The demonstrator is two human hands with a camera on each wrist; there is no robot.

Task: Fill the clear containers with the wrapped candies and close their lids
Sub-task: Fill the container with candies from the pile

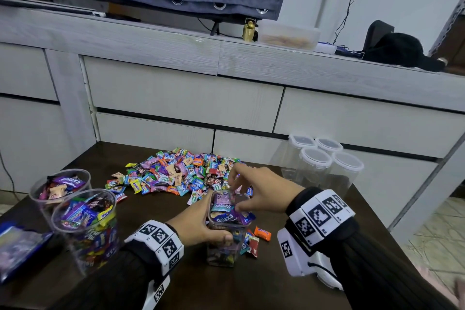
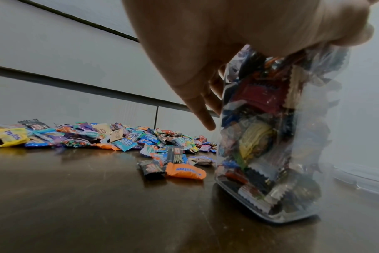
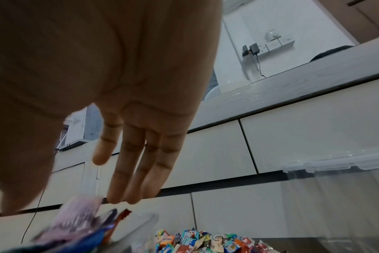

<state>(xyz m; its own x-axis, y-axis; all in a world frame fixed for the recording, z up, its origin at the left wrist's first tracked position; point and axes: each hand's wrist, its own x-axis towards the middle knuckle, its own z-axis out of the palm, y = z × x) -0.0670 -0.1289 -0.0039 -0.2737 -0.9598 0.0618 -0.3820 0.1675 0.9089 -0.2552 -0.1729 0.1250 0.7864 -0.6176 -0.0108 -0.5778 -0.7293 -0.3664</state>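
Note:
A clear square container (image 1: 222,251), heaped with wrapped candies, stands upright on the dark table (image 1: 264,289). My left hand (image 1: 214,219) grips its upper part from the left; in the left wrist view the left hand (image 2: 260,42) wraps around the container (image 2: 270,145). My right hand (image 1: 241,194) hovers over the mouth, fingers relaxed, thumb touching the top candies. From the right wrist, the right hand (image 3: 123,171) shows straight fingers (image 3: 119,179) above the blurred top candies (image 3: 76,227). The loose candy pile (image 1: 181,171) lies just behind.
Two round clear containers (image 1: 60,184) (image 1: 85,224), full and lidless, stand at the left by a blue bag (image 1: 17,244). Several empty lidded containers (image 1: 324,158) stand at the back right. A few loose candies (image 1: 261,233) lie right of the held container. A grey cabinet (image 1: 176,98) rises behind.

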